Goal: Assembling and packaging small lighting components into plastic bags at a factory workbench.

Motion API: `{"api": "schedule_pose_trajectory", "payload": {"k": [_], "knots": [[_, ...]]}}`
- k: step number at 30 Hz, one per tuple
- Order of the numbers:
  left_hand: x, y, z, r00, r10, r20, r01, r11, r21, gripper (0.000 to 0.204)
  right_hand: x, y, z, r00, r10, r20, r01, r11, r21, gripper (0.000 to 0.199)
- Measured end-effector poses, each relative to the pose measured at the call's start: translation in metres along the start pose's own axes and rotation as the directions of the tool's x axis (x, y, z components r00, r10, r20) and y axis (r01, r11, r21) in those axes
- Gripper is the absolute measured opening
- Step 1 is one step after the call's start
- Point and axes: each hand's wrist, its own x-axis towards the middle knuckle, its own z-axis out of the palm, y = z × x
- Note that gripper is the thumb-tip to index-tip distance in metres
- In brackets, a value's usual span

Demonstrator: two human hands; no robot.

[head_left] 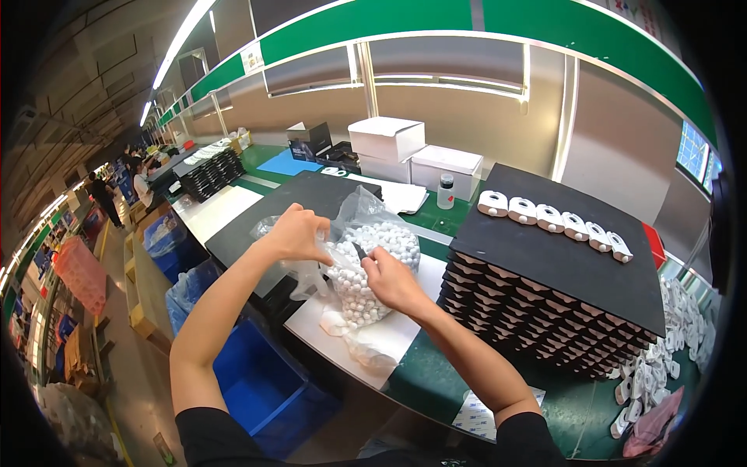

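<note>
A clear plastic bag (364, 207) full of small white balls (393, 240) sits in front of me on a white sheet (307, 323) on the bench. My left hand (299, 235) pinches the bag's plastic at its left side, with the fingertips pressed together. Close by, my right hand (391, 280) is closed around a small dark tool (359, 251), its tip against the bag. Most of the tool is hidden by the fingers, so its kind does not show. Crumpled clear plastic (366, 350) lies at the bag's near edge.
Stacked black trays (537, 311) stand to the right, topped by several white parts (548, 218). Loose white parts (681, 319) pile beyond them. Behind are white boxes (387, 140) and a small bottle (445, 191). A blue bin (261, 373) stands below, left of the bench.
</note>
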Motion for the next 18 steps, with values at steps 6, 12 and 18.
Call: {"api": "schedule_pose_trajectory", "payload": {"k": [6,12,18], "knots": [[-0.005,-0.009,0.005,0.989,0.116,0.095,-0.12,0.992,0.039,0.024,0.007,0.004,0.023,1.0,0.004,0.008,-0.004,1.0,-0.031,0.029],[-0.005,-0.006,0.002,0.977,0.151,0.149,-0.127,0.979,-0.162,0.015,0.028,-0.008,0.026,0.999,-0.013,-0.039,0.008,0.994,-0.112,0.029],[-0.011,-0.006,0.006,0.985,0.137,0.107,-0.132,0.99,-0.047,0.014,0.045,-0.014,0.021,0.989,0.036,0.147,-0.016,0.991,-0.135,0.033]]}}
